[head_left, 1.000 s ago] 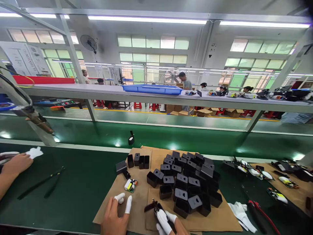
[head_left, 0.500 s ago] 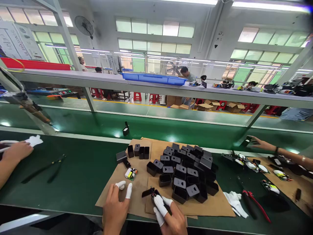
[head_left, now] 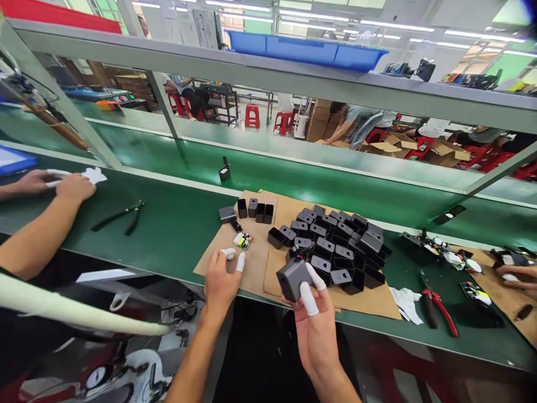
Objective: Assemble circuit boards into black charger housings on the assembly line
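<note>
My right hand [head_left: 316, 327], with white finger cots on its fingertips, grips a black plastic housing [head_left: 294, 281] above the front edge of the cardboard [head_left: 257, 271]. Small dark parts stick up from the housing's far end. My left hand [head_left: 221, 282] rests at the cardboard's left side, thumb and fingers apart, also in white finger cots. Just beyond it lies a small circuit board [head_left: 243, 240] with yellow and white parts. Many black housings [head_left: 321, 264] stand crowded together on the cardboard to the right, and several more [head_left: 260, 211] stand at its back left.
Pliers [head_left: 126, 215] lie on the green bench at left, near another person's hands [head_left: 75, 186]. Red-handled pliers [head_left: 440, 310] and a white cloth [head_left: 406, 304] lie at right. Another person's hand [head_left: 522, 277] is at the far right. A blue tray [head_left: 306, 50] sits on the shelf.
My right hand has lifted and turned the housing, so its closed outer side now shows. My left hand stays near the circuit board. The view has tilted down.
</note>
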Available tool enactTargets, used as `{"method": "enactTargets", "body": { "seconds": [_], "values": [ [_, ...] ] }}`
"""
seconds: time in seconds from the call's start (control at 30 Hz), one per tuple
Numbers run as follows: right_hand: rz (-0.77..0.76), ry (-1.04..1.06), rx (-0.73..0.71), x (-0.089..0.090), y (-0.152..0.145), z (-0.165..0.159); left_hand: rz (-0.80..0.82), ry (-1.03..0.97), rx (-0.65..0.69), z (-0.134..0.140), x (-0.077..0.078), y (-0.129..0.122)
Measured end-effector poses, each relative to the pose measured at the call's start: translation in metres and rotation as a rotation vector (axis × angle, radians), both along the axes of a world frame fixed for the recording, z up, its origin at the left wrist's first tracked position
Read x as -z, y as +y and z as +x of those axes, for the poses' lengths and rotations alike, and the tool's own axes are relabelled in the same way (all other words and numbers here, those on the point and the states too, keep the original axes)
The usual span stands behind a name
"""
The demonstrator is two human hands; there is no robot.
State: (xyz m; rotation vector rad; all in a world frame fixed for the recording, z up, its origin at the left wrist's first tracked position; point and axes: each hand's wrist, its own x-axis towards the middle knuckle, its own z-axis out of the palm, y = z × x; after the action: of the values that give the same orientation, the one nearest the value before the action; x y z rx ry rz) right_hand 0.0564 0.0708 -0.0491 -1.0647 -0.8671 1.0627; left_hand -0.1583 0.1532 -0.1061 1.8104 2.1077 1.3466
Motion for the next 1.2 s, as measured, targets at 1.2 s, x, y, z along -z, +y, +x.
{"method": "enactTargets", "body": {
  "seconds": [1.2],
  "values": [
    [0.598,-1.08,0.203,0.058,0.023,0.028,-0.028,-0.019,0.014,0.0,0.002,-0.002]
  ]
}}
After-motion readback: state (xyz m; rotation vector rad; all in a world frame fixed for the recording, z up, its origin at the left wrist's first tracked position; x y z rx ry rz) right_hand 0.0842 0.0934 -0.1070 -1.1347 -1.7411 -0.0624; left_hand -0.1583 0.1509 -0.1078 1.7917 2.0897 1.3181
